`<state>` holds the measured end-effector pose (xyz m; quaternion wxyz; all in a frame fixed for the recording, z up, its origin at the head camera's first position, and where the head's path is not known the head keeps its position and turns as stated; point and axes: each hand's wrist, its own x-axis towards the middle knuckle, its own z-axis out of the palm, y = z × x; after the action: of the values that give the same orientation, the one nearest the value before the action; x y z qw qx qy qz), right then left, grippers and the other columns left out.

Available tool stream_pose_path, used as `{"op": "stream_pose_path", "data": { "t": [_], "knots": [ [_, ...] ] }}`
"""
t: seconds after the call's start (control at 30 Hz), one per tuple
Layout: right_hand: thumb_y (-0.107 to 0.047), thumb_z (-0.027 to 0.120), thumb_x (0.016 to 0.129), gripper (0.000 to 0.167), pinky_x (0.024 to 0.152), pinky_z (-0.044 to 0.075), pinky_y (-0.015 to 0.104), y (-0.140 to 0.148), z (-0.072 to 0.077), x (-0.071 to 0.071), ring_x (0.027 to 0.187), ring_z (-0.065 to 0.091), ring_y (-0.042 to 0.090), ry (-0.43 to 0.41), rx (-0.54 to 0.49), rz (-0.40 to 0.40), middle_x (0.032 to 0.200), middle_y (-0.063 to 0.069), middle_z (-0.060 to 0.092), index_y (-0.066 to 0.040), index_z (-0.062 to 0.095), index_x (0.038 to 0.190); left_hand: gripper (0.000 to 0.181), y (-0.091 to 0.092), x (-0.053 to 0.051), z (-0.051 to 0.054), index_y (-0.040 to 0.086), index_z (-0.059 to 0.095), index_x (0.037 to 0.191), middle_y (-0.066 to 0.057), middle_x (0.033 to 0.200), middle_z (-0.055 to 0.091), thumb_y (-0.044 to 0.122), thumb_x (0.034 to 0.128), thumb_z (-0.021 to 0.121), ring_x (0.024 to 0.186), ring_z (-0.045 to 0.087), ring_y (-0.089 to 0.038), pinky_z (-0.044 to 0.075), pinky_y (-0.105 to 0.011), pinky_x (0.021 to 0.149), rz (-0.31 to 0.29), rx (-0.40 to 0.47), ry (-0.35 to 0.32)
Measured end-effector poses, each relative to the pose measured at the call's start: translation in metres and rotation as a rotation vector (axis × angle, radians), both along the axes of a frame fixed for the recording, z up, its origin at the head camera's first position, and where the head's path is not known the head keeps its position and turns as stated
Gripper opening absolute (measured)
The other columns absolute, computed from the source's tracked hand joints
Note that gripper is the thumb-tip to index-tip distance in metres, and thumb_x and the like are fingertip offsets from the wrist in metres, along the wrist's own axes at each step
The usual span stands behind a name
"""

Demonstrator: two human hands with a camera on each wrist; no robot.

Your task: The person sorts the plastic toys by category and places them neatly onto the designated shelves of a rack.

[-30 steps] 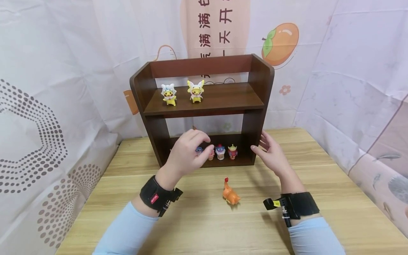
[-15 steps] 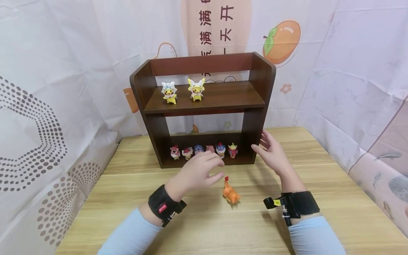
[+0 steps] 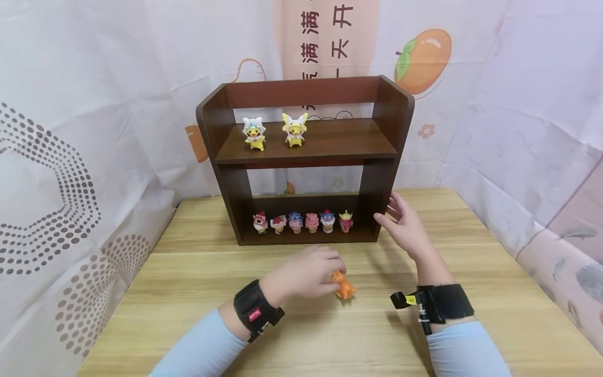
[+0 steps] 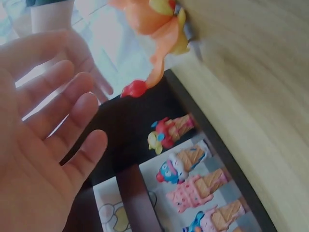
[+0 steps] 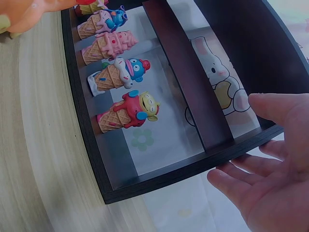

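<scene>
An orange toy figure [image 3: 345,287] with a red-tipped tail lies on the table before the shelf. My left hand [image 3: 308,272] is beside it and hides the tail from the head view. In the left wrist view a gap shows between that hand's loosely bent fingers [image 4: 82,113] and the orange toy figure [image 4: 149,21]. My right hand [image 3: 406,226] is at the right side panel of the dark wooden shelf [image 3: 306,154]. Its thumb is by the front edge, and the other fingers extend along the outer side, as the right wrist view shows.
Two yellow figures in white hoods, a left one [image 3: 254,134] and a right one [image 3: 294,131], stand on the upper shelf board. Several ice-cream-cone figures [image 3: 312,223] form a row on the lower board. A printed curtain [image 3: 118,104] hangs behind the wooden table [image 3: 198,293].
My left hand has moved down and right, from in front of the lower shelf row to the orange toy figure. My right hand stays at the shelf's side.
</scene>
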<state>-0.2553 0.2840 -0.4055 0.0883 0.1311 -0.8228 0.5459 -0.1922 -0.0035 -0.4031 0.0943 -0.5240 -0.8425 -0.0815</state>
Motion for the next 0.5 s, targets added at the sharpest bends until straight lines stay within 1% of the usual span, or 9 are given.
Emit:
{"op": "stream_pose_path", "data": {
  "t": [0.13, 0.27, 0.37, 0.5],
  "knots": [
    [-0.025, 0.068, 0.099, 0.081, 0.107, 0.037, 0.058, 0.001, 0.000, 0.001, 0.143, 0.037, 0.044, -0.016, -0.005, -0.007, 0.159, 0.024, 0.034, -0.007, 0.021, 0.162, 0.024, 0.004, 0.002, -0.006, 0.018, 0.073, 0.111, 0.007, 0.109, 0.066, 0.032, 0.0911, 0.076, 0.102, 0.060, -0.010, 0.047, -0.025, 0.092, 0.012, -0.056, -0.027],
    [-0.025, 0.068, 0.100, 0.080, 0.107, 0.037, 0.058, 0.002, -0.001, 0.003, 0.143, 0.036, 0.045, -0.015, -0.004, -0.002, 0.158, 0.025, 0.033, -0.007, 0.021, 0.162, 0.026, 0.007, 0.004, -0.012, 0.019, 0.073, 0.111, 0.008, 0.108, 0.066, 0.034, 0.0895, 0.078, 0.101, 0.060, -0.008, 0.047, -0.023, 0.091, 0.029, -0.097, -0.027],
    [-0.024, 0.068, 0.100, 0.079, 0.107, 0.037, 0.058, 0.002, -0.002, 0.003, 0.142, 0.037, 0.045, -0.008, 0.006, -0.004, 0.158, 0.025, 0.034, -0.007, 0.022, 0.162, 0.027, 0.009, 0.003, -0.017, 0.021, 0.073, 0.111, 0.010, 0.109, 0.066, 0.034, 0.0881, 0.079, 0.101, 0.059, -0.006, 0.047, -0.021, 0.091, 0.037, -0.113, -0.024],
    [-0.024, 0.068, 0.099, 0.079, 0.106, 0.037, 0.056, 0.001, 0.001, 0.000, 0.142, 0.038, 0.044, 0.001, 0.020, -0.003, 0.157, 0.025, 0.035, -0.007, 0.022, 0.162, 0.028, 0.010, 0.002, -0.019, 0.021, 0.072, 0.111, 0.010, 0.109, 0.065, 0.032, 0.0869, 0.080, 0.101, 0.059, -0.006, 0.048, -0.022, 0.090, 0.059, -0.112, -0.036]
  ]
}}
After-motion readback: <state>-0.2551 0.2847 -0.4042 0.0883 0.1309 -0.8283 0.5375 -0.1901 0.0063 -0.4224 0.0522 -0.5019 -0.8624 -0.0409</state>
